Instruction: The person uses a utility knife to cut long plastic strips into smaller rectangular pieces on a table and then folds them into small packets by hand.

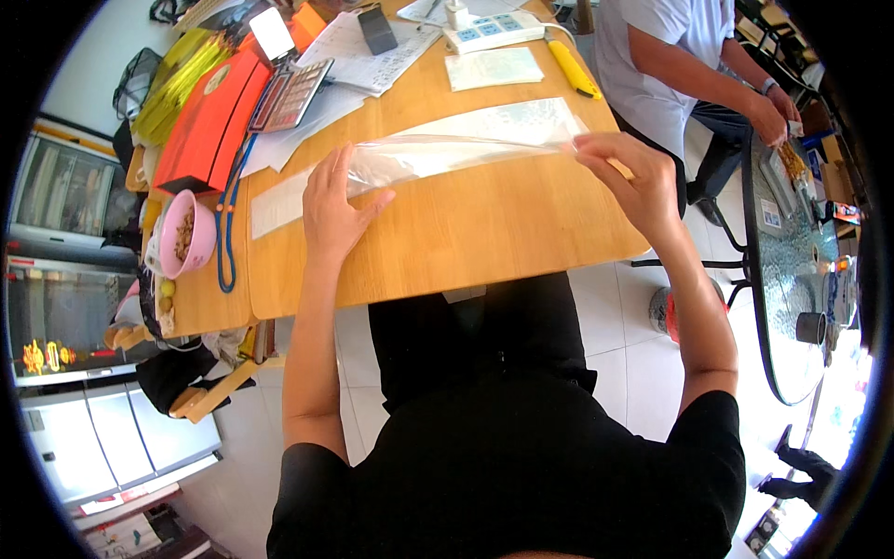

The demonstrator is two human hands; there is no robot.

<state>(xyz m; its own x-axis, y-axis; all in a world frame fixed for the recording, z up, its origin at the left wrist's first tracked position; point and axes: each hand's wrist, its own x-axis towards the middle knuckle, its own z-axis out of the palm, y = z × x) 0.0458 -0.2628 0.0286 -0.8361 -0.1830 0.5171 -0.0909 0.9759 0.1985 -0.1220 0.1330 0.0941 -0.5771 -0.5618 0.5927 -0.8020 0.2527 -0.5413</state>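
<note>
A long strip of clear plastic film (pixel 447 150) lies across the wooden table (pixel 447 230), over or beside a whitish sheet (pixel 276 209) whose end shows at the left. My left hand (pixel 340 202) rests on the film's left part, palm down, thumb spread away from the fingers. At the film's right end, my right hand (pixel 628 168) pinches its edge between thumb and fingertips. Behind the film lie a stack of pale sheets (pixel 493 68) and a yellow utility knife (pixel 573 68).
A white power strip (pixel 494 31), a calculator (pixel 290 96), papers (pixel 377 52), a red box (pixel 213 126) and a pink bowl of food (pixel 188 234) stand around the table's far and left sides. At the right, a person (pixel 670 70) sits beside a glass table (pixel 782 279).
</note>
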